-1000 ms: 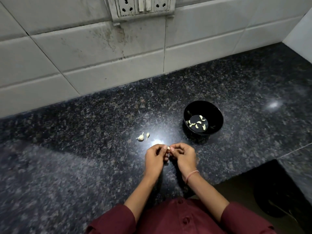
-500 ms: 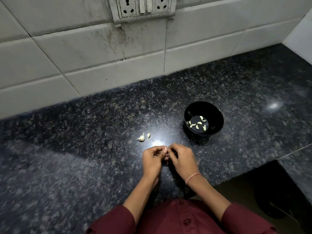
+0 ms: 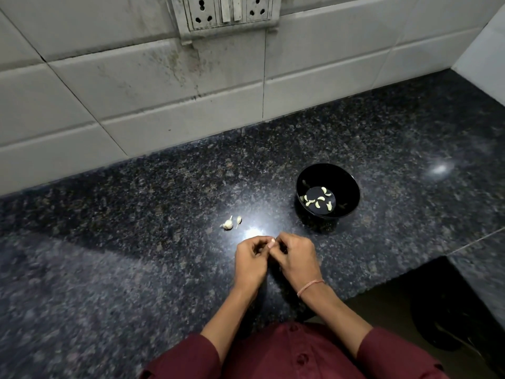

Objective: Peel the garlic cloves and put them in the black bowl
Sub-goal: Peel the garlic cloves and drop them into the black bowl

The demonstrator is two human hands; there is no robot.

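Note:
My left hand (image 3: 250,259) and my right hand (image 3: 296,255) meet fingertip to fingertip over the dark granite counter (image 3: 136,269), pinching a small garlic clove (image 3: 271,244) that is mostly hidden between them. The black bowl (image 3: 349,184) stands behind and to the right of my hands, with several peeled cloves (image 3: 318,200) lying in its bottom. Two unpeeled garlic pieces (image 3: 231,222) lie on the counter to the left of the bowl, just beyond my left hand.
A tiled wall (image 3: 164,105) with a socket panel (image 3: 226,12) runs along the back. The counter's front edge drops off at the lower right, where a dark floor area (image 3: 437,318) shows. A side wall (image 3: 489,58) closes the far right corner.
Both hands stay together on the clove; the fingers have shifted slightly while working at it. The view has drifted a little.

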